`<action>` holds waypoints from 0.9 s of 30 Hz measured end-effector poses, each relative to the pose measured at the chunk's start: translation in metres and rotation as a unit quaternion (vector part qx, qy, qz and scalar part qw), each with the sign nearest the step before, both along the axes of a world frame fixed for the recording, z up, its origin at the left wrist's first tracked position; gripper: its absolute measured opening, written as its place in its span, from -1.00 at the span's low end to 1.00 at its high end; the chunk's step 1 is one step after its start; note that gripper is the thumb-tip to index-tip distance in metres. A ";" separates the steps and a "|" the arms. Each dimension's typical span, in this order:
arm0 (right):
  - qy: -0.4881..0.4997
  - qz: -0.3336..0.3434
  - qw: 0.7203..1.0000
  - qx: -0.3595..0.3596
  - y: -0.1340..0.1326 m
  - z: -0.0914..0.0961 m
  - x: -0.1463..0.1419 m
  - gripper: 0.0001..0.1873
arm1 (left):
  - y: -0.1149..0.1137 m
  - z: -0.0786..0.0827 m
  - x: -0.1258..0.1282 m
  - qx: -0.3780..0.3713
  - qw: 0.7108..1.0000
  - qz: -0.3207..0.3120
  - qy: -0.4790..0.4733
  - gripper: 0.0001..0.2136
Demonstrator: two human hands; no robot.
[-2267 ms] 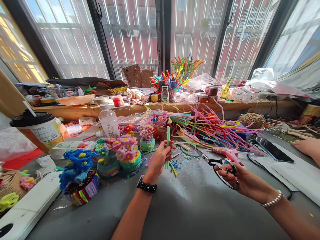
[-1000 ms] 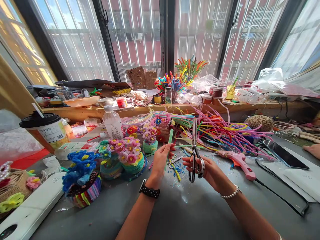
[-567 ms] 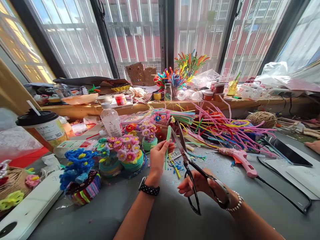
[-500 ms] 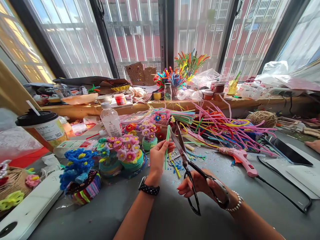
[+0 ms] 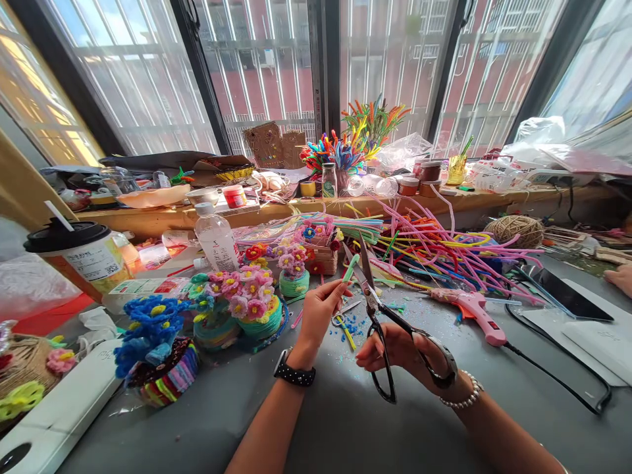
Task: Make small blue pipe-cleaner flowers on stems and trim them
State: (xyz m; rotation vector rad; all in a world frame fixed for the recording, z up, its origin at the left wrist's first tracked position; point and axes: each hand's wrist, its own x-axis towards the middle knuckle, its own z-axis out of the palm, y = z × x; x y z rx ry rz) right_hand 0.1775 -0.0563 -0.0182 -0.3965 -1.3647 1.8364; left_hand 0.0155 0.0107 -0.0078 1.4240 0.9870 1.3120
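My left hand (image 5: pixel 320 308) pinches a folded light green pipe cleaner (image 5: pixel 351 268), its bent end pointing up and to the right. My right hand (image 5: pixel 402 349) has its fingers through the black handles of a large pair of scissors (image 5: pixel 372 304). The blades are spread apart, and the pipe cleaner's tip is beside or between them; exactly which I cannot tell. Below the blades, small blue clippings (image 5: pixel 351 327) and a yellow pipe cleaner piece (image 5: pixel 349 338) lie on the grey table, near a smaller pair of scissors (image 5: pixel 345 315).
Pipe cleaner flower pots (image 5: pixel 254 309) stand left of my hands, with a blue one (image 5: pixel 162 352) nearer me. Behind lies a heap of pink pipe cleaners (image 5: pixel 444 247). A pink glue gun (image 5: pixel 476 313) and a phone (image 5: pixel 567 293) are at right, where another person's hand (image 5: pixel 619 278) shows.
My left hand has tilted the green pipe cleaner from upright toward the right, bringing its end to the scissors. The scissors have swung slightly more upright, and their blades remain spread.
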 end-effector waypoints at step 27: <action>-0.193 -0.138 0.964 0.117 -0.006 0.032 0.013 -0.50 | -0.005 0.006 -0.003 0.057 0.993 -0.001 0.101 -0.76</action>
